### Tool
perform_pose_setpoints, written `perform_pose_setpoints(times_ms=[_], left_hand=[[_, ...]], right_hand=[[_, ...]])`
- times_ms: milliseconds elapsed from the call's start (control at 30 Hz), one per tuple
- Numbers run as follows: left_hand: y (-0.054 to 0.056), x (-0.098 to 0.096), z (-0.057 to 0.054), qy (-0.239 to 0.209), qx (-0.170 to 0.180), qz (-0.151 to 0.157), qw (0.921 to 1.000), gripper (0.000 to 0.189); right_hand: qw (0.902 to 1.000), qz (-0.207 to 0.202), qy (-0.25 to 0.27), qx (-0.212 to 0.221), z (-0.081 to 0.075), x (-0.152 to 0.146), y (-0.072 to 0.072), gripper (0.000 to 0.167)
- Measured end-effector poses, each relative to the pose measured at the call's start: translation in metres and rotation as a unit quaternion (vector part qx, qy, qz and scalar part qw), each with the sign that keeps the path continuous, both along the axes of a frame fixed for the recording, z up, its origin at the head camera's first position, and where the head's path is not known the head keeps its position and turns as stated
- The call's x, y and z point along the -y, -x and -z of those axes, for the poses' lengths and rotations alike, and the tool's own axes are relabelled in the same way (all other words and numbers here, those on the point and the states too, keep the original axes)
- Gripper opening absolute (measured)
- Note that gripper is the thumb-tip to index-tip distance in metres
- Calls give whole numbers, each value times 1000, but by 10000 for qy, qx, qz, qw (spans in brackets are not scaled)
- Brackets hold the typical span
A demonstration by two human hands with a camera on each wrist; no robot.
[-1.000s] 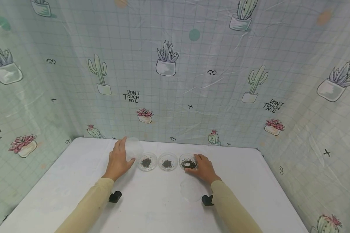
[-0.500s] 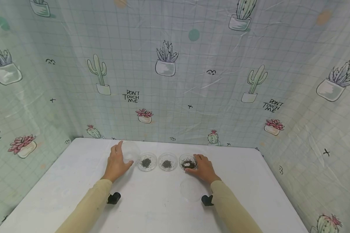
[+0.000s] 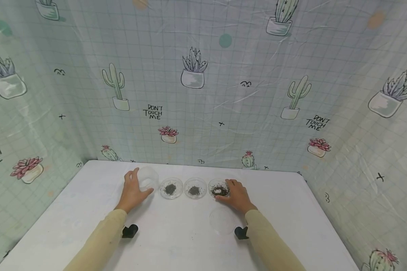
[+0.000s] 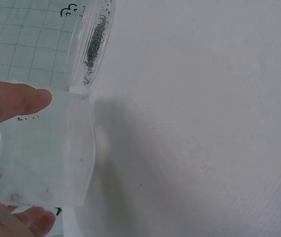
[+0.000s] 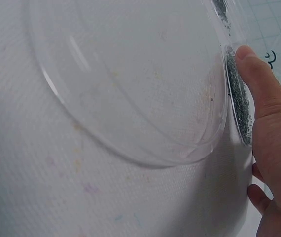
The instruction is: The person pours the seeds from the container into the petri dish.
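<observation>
My left hand [image 3: 132, 192] grips a frosted, see-through plastic cup [image 3: 147, 176] at the left end of a row of petri dishes. In the left wrist view the thumb lies across one side of the cup [image 4: 49, 153] and fingertips show at the other. My right hand [image 3: 239, 196] holds the right petri dish [image 3: 211, 185] by its rim, thumb in front and fingers behind. Dark granules with a white patch lie in that dish. The middle dish [image 3: 201, 183] and the left dish [image 3: 175, 183] each hold a small heap of dark granules.
A clear round lid [image 3: 222, 221] lies on the white table [image 3: 176, 244], just in front of the right dish. A printed curtain [image 3: 203, 105] stands behind the table and along both sides. Black wrist mounts [image 3: 130, 231] hang under the sleeves.
My left hand has moved left and slightly toward me with the cup, away from the left dish and lower toward the table. The right hand keeps its hold on the right dish.
</observation>
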State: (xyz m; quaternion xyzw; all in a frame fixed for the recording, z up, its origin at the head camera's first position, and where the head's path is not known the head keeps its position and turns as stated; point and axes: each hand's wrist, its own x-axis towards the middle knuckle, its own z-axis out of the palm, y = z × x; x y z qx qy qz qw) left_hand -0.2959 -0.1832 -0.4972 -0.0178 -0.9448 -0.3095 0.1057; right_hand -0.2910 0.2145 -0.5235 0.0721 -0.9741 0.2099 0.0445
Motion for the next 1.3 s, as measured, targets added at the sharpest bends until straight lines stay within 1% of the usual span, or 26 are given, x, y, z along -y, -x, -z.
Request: perform_pose_setpoints(times_ms=[200, 300, 367, 567, 667, 800, 900, 1000, 1067, 1300], left_hand=[[2, -2, -6, 343, -624, 17, 9975, 99], [3, -4, -11, 468, -838, 162, 9953, 97], [3, -6, -15, 524, -893, 276, 9942, 97], [1, -17, -23, 423, -919, 636, 9928, 97], [0, -24, -26, 407, -882, 773, 9923, 96], [-1, -33, -28, 430, -916, 981, 9900, 96], [-2, -38, -27, 490, -934, 1252, 9865, 96], [-2, -44, -26, 558, -879, 1552, 9824, 95], [-3, -47, -24, 580, -848, 1695, 9801, 94], [-6, -60, -20, 590, -772, 1997, 9750, 94]], right_hand=[[10000, 20, -3, 40, -1, 0, 0, 90], [10000, 20, -40, 52, -2, 0, 0, 90], [10000, 29, -40, 75, -2, 0, 0, 90], [9999, 48, -52, 122, -2, 0, 1, 90], [9999, 26, -36, 104, -2, 0, 0, 90], [10000, -3, -24, 84, -3, 1, 0, 90], [10000, -18, -31, 57, -2, 1, -1, 90], [10000, -34, -43, 0, -2, 0, -1, 91], [10000, -42, -40, -50, -1, 1, -1, 90], [10000, -40, -40, -41, -2, 0, -1, 91]])
